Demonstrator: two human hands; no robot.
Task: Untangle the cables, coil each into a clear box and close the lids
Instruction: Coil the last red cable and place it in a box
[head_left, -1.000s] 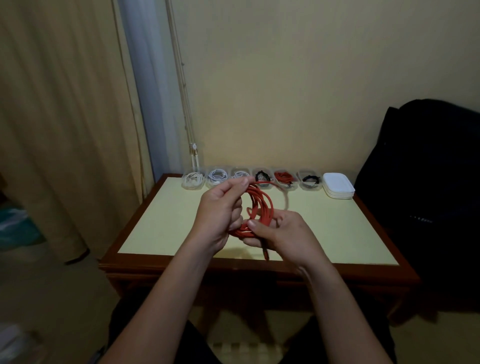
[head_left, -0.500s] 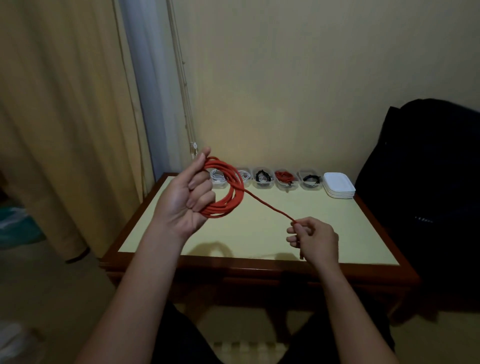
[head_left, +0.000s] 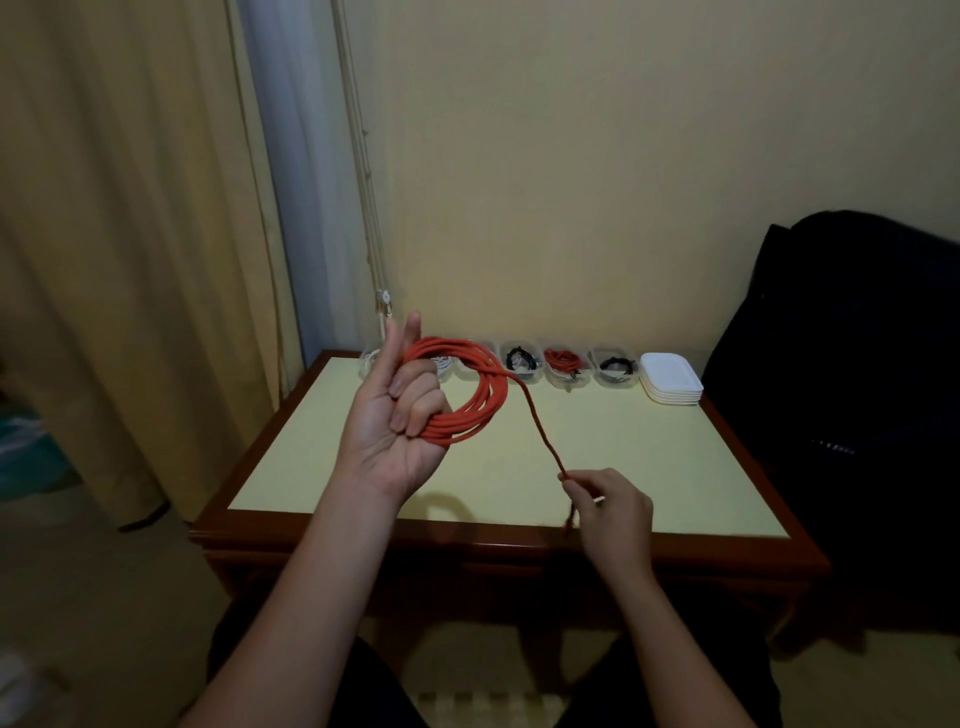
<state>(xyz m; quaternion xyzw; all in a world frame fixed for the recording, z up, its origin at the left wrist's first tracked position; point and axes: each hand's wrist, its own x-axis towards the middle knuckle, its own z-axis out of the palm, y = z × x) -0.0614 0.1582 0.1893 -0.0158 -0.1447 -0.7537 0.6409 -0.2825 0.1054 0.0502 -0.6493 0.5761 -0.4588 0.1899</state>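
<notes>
Left hand (head_left: 395, 421), palm toward the camera, is gripping the coiled red cable (head_left: 497, 397) above the table (head_left: 623, 447): three fingers are curling round the loops, while the thumb and one finger are pointing upward. A single strand is running taut from the coil down to the right hand (head_left: 615, 514), whose curled fingers are pinching it, the short end hanging below the hand. Clear boxes (head_left: 563, 366) holding coiled cables are standing in a row along the table's far edge, just beside a stack of white lids (head_left: 670, 375). A black bag (head_left: 857, 364) is resting at the right.
</notes>
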